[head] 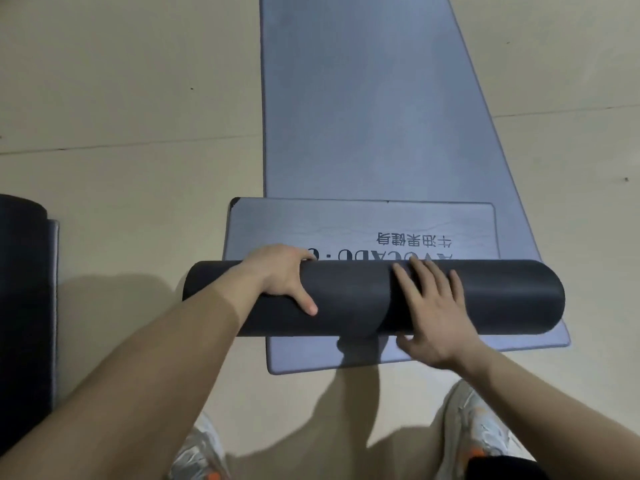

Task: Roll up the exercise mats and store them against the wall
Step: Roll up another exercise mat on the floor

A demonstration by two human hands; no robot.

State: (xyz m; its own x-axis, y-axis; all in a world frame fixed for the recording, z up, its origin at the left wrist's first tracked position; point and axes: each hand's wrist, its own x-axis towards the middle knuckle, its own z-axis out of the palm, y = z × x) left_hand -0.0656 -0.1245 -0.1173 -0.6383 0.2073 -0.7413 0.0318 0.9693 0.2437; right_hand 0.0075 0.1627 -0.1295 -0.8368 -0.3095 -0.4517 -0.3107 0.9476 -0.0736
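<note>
Well left of the hands a second roll (20,289) lay on the floor (121,202), the left hand (285,273) gripped the dark rolled mat (353,296) with curled fingers, and the right hand (433,317) pressed flat-fingered on it, atop the flat mat (374,116) stretching beyond both.

Lettering (415,241) partly behind rolled mat (502,296); side roll (20,289) cropped.

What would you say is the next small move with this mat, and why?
Probably push the dark roll forward with both hands: the left hand grips it, the right hand lies flat on it, and a short printed flap lies unrolled beyond it.
</note>
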